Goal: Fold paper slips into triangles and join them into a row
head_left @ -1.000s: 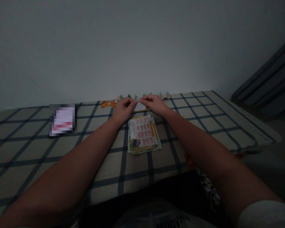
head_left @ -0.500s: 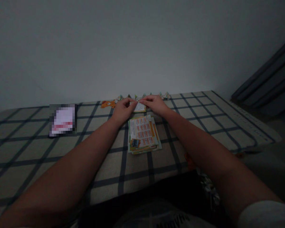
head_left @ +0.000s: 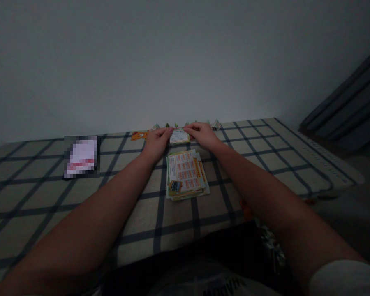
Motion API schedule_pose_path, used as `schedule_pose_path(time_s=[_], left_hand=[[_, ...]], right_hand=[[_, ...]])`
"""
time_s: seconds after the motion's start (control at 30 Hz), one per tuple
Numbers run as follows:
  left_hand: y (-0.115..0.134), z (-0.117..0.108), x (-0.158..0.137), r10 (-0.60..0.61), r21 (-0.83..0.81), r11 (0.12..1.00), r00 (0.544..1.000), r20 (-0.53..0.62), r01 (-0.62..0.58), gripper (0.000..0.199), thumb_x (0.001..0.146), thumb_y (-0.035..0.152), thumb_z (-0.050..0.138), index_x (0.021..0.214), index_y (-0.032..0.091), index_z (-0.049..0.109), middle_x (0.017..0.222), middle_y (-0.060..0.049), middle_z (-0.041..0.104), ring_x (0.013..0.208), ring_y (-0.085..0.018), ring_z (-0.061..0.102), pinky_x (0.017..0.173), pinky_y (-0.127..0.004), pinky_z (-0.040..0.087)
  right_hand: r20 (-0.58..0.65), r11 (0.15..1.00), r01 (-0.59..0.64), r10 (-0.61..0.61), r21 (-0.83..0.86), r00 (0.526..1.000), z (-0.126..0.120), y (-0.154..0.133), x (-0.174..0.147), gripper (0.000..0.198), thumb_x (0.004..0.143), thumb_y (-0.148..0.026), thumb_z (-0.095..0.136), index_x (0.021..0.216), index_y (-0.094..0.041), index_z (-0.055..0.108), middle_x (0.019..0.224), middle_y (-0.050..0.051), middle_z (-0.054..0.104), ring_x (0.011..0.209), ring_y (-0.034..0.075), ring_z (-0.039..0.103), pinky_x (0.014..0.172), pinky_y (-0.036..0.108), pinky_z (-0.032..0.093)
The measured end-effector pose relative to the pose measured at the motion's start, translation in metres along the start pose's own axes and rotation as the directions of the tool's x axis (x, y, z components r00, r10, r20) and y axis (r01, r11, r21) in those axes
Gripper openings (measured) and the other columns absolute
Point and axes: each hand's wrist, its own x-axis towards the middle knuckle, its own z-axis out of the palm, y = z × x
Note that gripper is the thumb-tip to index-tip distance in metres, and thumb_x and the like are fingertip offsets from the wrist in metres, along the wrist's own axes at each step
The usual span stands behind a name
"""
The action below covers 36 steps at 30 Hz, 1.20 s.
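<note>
Between my two hands is a small printed paper card (head_left: 179, 136), pale with lines of text and a green edge. My left hand (head_left: 157, 141) pinches its left side with thumb and fingers. On the opposite side my right hand (head_left: 202, 134) grips the upper right part of it. Nearer to me lies a loose stack of printed paper sheets (head_left: 186, 172), with orange print in rows and edges that do not line up. Behind my hands, several small folded paper pieces (head_left: 216, 124) stand in a row by the wall, partly hidden by my fingers.
A phone-like object with a blurred-out screen (head_left: 82, 156) lies on the left of the checked tablecloth (head_left: 135, 222). A pale wall (head_left: 185, 61) closes off the far side. Dark grey folded fabric (head_left: 348, 98) hangs at the right.
My hands have moved apart along the paper card's upper edge, the left one slightly leftward, so more of its face shows. The stack has stayed in place.
</note>
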Motion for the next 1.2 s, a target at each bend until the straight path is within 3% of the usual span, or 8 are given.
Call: schedule_pose_path(time_s=[0.07,0.17,0.33,0.5,0.83,1.03,1.2], left_hand=[[-0.001,-0.001,0.001,0.007,0.017,1.0,1.0,-0.017,-0.007,0.044,0.083,0.06,0.067,0.083,0.017,0.077,0.077,-0.004,0.072,0.07,-0.017,0.061,0.066,-0.029,0.047],[-0.003,-0.001,0.003,0.019,0.03,0.999,0.999,-0.051,-0.017,0.043,0.085,0.059,0.066,0.081,0.017,0.075,0.073,-0.002,0.07,0.066,-0.016,0.058,0.064,-0.028,0.046],[-0.005,0.001,0.004,-0.006,0.006,1.0,0.999,-0.048,0.007,0.043,0.086,0.058,0.064,0.073,0.018,0.071,0.06,0.0,0.059,0.056,-0.013,0.05,0.058,-0.027,0.042],[0.003,0.002,0.001,-0.014,0.041,0.999,1.0,-0.006,0.015,0.038,0.082,0.052,0.07,0.087,0.016,0.078,0.065,-0.001,0.064,0.06,-0.013,0.052,0.058,-0.026,0.041],[0.003,0.005,0.0,-0.056,-0.001,0.998,0.998,0.028,0.056,0.035,0.077,0.044,0.074,0.095,0.015,0.082,0.067,-0.002,0.068,0.056,-0.012,0.05,0.055,-0.025,0.04],[-0.002,0.002,0.0,0.012,0.1,0.995,0.998,0.056,-0.017,0.036,0.08,0.048,0.073,0.096,0.017,0.083,0.069,-0.003,0.071,0.061,-0.014,0.054,0.058,-0.026,0.041],[-0.005,0.002,0.001,0.008,0.076,0.997,0.998,0.066,-0.013,0.039,0.08,0.049,0.074,0.102,0.018,0.083,0.072,-0.003,0.072,0.063,-0.014,0.056,0.061,-0.027,0.043]], right_hand=[[0.039,0.999,-0.014,0.013,0.036,0.999,0.001,0.002,0.0,0.017,0.088,-0.025,0.067,0.099,-0.015,0.075,0.086,0.005,0.07,0.074,0.014,0.061,0.072,0.029,0.051],[0.097,0.999,-0.033,0.029,0.041,0.995,0.002,0.006,0.0,0.011,0.09,-0.025,0.066,0.088,-0.015,0.07,0.08,0.003,0.067,0.068,0.012,0.058,0.068,0.026,0.05],[0.061,0.999,-0.035,0.033,0.032,0.998,0.002,0.011,0.004,0.015,0.092,-0.025,0.064,0.079,-0.017,0.064,0.076,0.001,0.064,0.065,0.011,0.058,0.063,0.024,0.049],[0.05,0.998,-0.025,0.022,0.063,0.999,0.0,0.008,0.003,0.018,0.094,-0.028,0.061,0.079,-0.018,0.065,0.077,0.002,0.064,0.069,0.013,0.058,0.063,0.026,0.049],[-0.019,0.997,0.078,-0.078,-0.018,0.997,-0.004,0.011,0.005,0.011,0.088,-0.027,0.063,0.084,-0.017,0.067,0.085,0.004,0.069,0.081,0.017,0.061,0.077,0.032,0.049],[0.028,0.995,0.098,-0.097,-0.037,0.995,-0.002,0.012,0.004,0.012,0.084,-0.028,0.063,0.087,-0.017,0.067,0.086,0.003,0.068,0.081,0.017,0.061,0.077,0.032,0.049],[0.017,0.994,0.103,-0.103,-0.038,0.995,-0.003,0.01,0.005,0.012,0.084,-0.029,0.066,0.087,-0.017,0.068,0.086,0.004,0.068,0.082,0.018,0.061,0.078,0.033,0.049]])
